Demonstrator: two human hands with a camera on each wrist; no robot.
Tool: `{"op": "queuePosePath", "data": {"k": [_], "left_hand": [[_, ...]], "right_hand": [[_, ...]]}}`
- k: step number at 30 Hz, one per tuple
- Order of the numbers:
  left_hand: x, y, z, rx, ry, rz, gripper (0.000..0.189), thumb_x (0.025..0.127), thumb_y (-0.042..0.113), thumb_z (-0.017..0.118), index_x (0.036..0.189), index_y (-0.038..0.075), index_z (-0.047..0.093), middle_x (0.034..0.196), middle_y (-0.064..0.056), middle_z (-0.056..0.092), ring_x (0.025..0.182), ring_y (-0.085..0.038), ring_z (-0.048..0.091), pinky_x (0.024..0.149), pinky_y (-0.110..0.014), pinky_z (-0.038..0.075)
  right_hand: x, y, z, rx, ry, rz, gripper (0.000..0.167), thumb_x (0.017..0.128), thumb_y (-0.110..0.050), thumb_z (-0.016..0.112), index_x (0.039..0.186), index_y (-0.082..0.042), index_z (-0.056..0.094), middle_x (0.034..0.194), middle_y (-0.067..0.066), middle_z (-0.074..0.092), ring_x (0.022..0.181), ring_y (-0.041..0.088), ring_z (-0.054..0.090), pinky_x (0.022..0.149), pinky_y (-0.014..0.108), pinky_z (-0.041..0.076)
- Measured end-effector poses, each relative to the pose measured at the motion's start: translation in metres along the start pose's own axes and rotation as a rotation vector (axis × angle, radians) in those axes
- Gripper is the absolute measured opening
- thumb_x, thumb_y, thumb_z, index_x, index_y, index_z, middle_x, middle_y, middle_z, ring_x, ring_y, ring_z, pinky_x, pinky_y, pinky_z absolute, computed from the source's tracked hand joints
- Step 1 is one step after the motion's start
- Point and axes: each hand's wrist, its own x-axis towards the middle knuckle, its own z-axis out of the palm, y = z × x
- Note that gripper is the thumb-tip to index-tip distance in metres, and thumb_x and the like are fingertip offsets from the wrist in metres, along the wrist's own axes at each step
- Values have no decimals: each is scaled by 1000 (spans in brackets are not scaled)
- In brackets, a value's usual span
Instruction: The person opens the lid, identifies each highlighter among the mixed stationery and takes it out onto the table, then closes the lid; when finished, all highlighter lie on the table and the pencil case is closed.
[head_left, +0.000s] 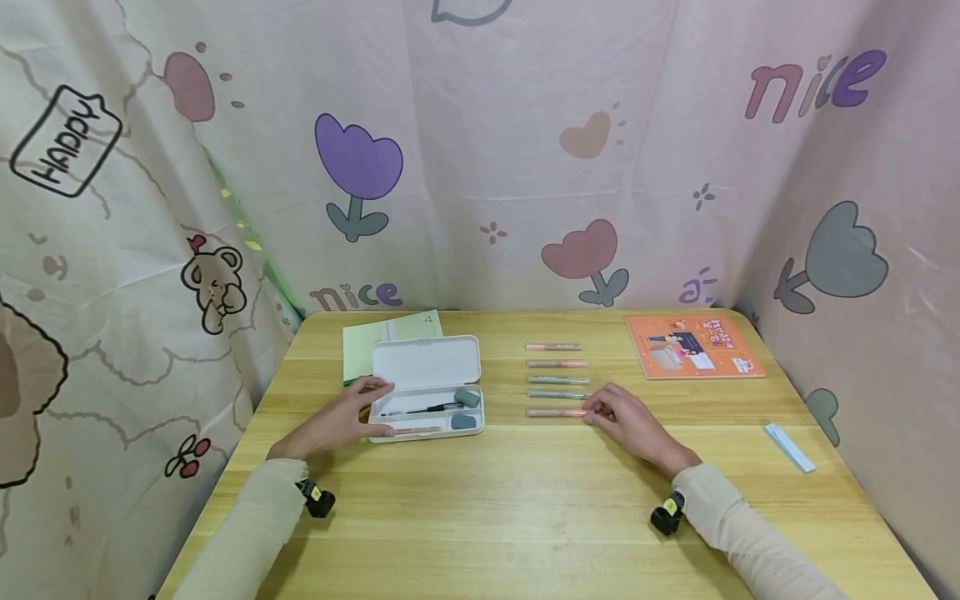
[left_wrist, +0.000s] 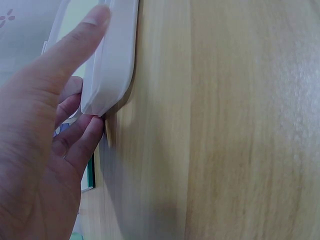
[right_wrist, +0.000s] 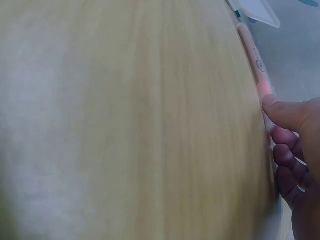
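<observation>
A white pencil case [head_left: 426, 385] lies with its lid raised on the left part of the table. Inside are a black pen [head_left: 431, 409], a pale pinkish stick [head_left: 418, 430] and two grey-green blocks, one of them at the front right [head_left: 463, 422]. My left hand [head_left: 341, 419] grips the left end of the case, thumb at its front edge and fingers round the back corner. To the right, my right hand [head_left: 626, 423] pinches the right end of a pink highlighter [right_wrist: 255, 60], the nearest of several slim pens laid in a column. That highlighter lies on the table.
Behind the case lies a green notepad [head_left: 358, 350], partly covered by the lid. An orange booklet [head_left: 693, 348] sits at the back right. A light-blue strip [head_left: 789, 447] lies near the right edge of the wooden table [head_left: 510, 517]. Printed curtains surround the table's back and sides.
</observation>
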Motion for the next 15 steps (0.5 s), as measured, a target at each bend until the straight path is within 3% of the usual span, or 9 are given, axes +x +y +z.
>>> {"op": "queuePosePath", "data": {"k": [10, 15], "left_hand": [[0, -1, 0, 6, 8, 9, 93, 94, 53, 84, 165, 5, 47, 163, -18, 44, 148, -42, 49, 120, -65, 45], [-1, -1, 0, 6, 11, 14, 91, 95, 51, 83, 165, 4, 47, 162, -18, 45, 148, -41, 50, 119, -64, 45]], "right_hand": [[2, -3, -3, 11, 22, 20, 22, 100, -28, 82, 117, -15, 78, 103, -6, 65, 89, 8, 58, 77, 25, 54], [11, -13, -7, 33, 44, 2, 22, 103, -30, 79, 119, -15, 77, 104, -6, 65, 90, 10, 59, 78, 25, 55]]}}
